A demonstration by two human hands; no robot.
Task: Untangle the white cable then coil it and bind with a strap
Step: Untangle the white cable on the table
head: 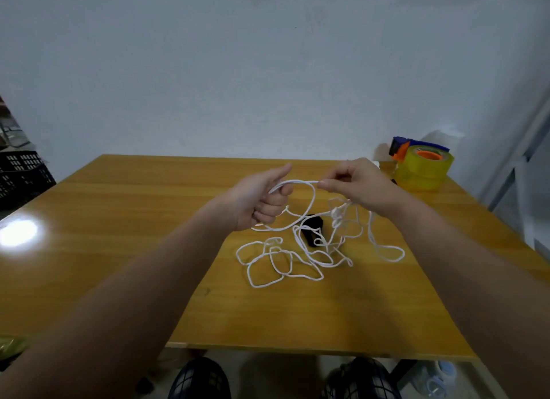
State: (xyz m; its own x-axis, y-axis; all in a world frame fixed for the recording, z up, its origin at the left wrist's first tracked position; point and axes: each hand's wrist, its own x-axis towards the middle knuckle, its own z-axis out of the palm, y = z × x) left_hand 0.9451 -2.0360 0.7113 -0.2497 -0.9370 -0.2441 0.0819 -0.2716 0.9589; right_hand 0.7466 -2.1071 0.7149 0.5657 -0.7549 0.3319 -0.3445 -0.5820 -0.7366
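Cable (337, 213) mostly heaped in messy loops on table (134, 220), one bit lifted up. Left hand (259, 201) curled round that bit, right hand (358, 184) pinching it close by, likely to hold it tight and pull loops free.

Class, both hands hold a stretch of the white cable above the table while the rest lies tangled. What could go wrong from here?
1. A knotted clump hangs just below the right hand. Pulling the white cable taut against the left hand may tighten it.
2. Loops lie across the black object on the table. Lifting them could drag or snag it.
3. Coiling now would likely trap the tangle inside the coil.
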